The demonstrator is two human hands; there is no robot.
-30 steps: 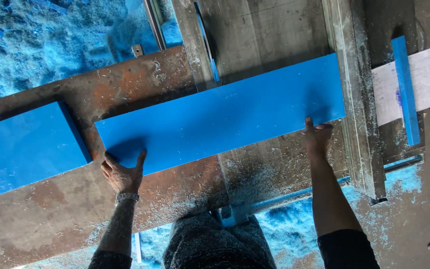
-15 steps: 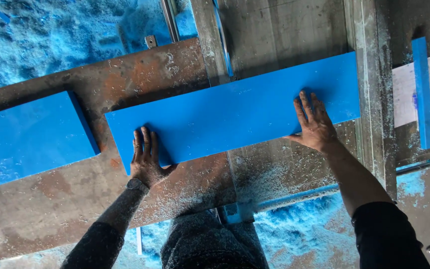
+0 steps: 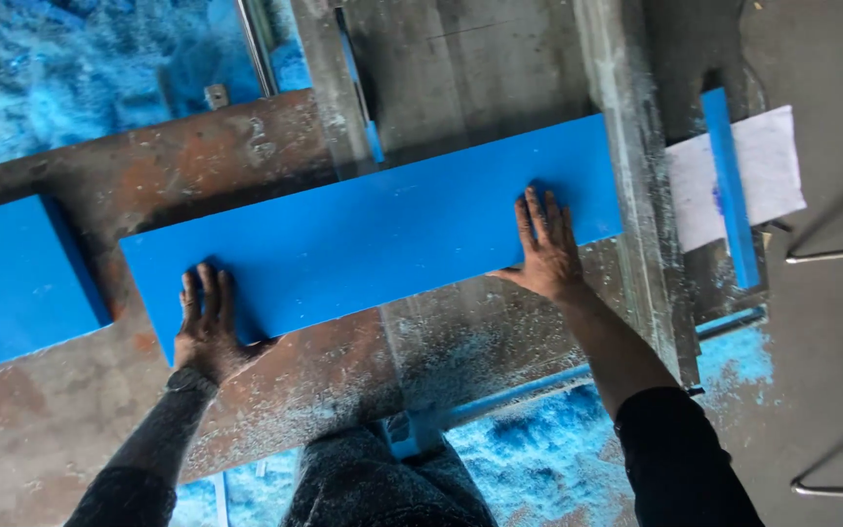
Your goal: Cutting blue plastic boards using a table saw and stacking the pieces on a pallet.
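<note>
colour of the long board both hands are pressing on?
Plain bright blue, no pattern. The long board shows clearly in the head view, with the left hand and right hand flat on it.

The scene is lit evenly by soft daylight, and no glare is seen. A faint shadow is cast beside the board (image 3: 373,234). Slight softness is noticed at the edges.

Both arms wear dark sleeves: the left one reaches to the wrist and is flecked with pale dust, the right one ends near the elbow. The left hand (image 3: 209,327) and right hand (image 3: 544,249) are bare. The trousers are dusty dark grey.
</note>
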